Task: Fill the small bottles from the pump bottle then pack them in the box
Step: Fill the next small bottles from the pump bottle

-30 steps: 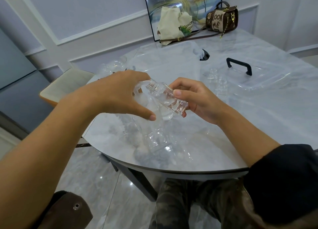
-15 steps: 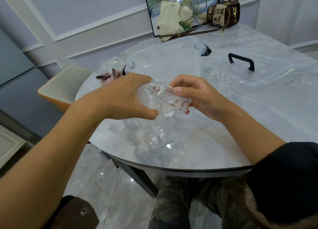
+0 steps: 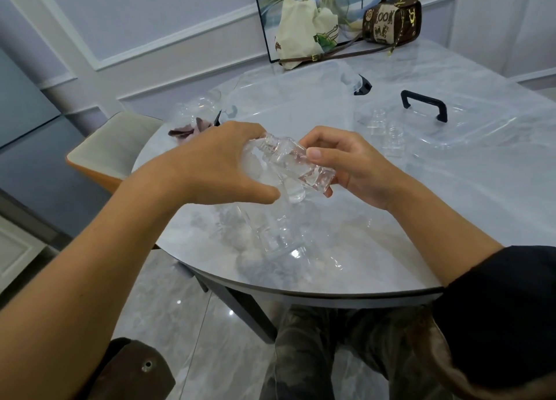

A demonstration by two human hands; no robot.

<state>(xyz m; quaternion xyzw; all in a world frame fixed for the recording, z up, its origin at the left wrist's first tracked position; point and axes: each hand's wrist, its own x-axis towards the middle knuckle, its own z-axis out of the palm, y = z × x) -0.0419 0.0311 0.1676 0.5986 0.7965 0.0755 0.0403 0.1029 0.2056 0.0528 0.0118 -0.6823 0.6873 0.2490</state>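
While both hands meet above the grey marble worktop point(image 3: 451, 207), a small clear square bottle point(image 3: 296, 165) lies tilted between them.
Fingers of the right hand point(image 3: 355, 165) pinch its body, open neck pointing left; fingers of the left hand point(image 3: 216, 165) curl over the head of the tall clear pump bottle point(image 3: 270, 234) standing at the near edge. Two spare small bottles point(image 3: 388, 129) stand far right.

Small bottle point(image 3: 296, 165) I'm holding & pump bottle point(image 3: 270, 237): clear glossy plastic, smooth. Table point(image 3: 451, 207) top: polished marble-look, v. shiny. Lid point(image 3: 481, 126) by right edge: clear plastic w/ matt black handle point(image 3: 424, 106). Tote point(image 3: 304, 35), far edge: cloth.
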